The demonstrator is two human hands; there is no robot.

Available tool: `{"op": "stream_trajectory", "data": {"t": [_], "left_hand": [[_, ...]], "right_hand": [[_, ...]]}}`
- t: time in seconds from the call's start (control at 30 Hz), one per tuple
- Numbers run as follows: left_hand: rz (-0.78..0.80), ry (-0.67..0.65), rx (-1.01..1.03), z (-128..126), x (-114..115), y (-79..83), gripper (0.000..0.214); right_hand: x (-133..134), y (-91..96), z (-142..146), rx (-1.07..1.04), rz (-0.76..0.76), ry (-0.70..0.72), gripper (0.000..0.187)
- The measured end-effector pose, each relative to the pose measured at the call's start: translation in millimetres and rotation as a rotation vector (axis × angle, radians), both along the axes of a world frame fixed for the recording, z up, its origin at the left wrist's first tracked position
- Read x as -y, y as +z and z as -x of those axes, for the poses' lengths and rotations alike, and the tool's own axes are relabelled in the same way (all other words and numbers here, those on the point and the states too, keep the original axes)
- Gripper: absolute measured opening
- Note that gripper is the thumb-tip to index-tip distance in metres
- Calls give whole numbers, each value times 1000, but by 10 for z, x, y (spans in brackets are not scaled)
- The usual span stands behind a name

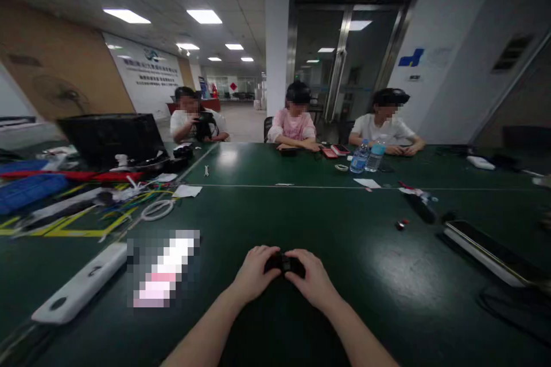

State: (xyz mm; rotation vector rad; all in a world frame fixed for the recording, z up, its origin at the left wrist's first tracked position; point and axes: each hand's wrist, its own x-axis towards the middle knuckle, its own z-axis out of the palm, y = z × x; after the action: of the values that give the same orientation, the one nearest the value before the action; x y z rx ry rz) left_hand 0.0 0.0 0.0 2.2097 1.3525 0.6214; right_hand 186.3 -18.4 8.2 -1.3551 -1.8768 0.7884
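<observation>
Two forearms [210, 327] end in the left hand [253, 273] and right hand [316, 280], fingers [260, 251] gripping opposite ends of a small black object [286, 264], its long axis left-to-right between them, at the counter [336, 215], equally near both.

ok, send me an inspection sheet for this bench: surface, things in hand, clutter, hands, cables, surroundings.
Surface: dark green table, seam across it, glare at right.
Things in hand: small black object, identity unclear.
Clutter: white strip and a pixelated item at left; papers, bottles farther off; blue tray far left.
Hands: left hand and right hand grip the object from either side.
Cables: white coil at left, thin coloured wires beside it.
Surroundings: three people seated across; glass doors behind; ceiling lights on.
</observation>
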Motion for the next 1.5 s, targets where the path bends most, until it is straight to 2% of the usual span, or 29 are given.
{"op": "stream_trajectory", "data": {"t": [0.1, 0.3, 0.53, 0.63, 0.97, 1.5], "left_hand": [[-2, 11, 6, -2, -12, 0, 46], [55, 30, 8, 25, -7, 4, 45], [91, 30, 10, 32, 12, 59, 44], [94, 27, -1, 28, 17, 81, 44], [88, 12, -1, 34, 1, 27, 46], [86, 16, -16, 21, 28, 87, 44]], "right_hand": [[-13, -83, -54, -143, 46, -65, 39], [-117, -194, -200, -491, 236, -235, 31], [-181, -198, -325, -895, 386, -308, 38], [-189, -197, -350, -992, 424, -300, 38], [-167, -147, -355, -1013, 448, -284, 37], [-142, -97, -335, -988, 444, -267, 36]]}}
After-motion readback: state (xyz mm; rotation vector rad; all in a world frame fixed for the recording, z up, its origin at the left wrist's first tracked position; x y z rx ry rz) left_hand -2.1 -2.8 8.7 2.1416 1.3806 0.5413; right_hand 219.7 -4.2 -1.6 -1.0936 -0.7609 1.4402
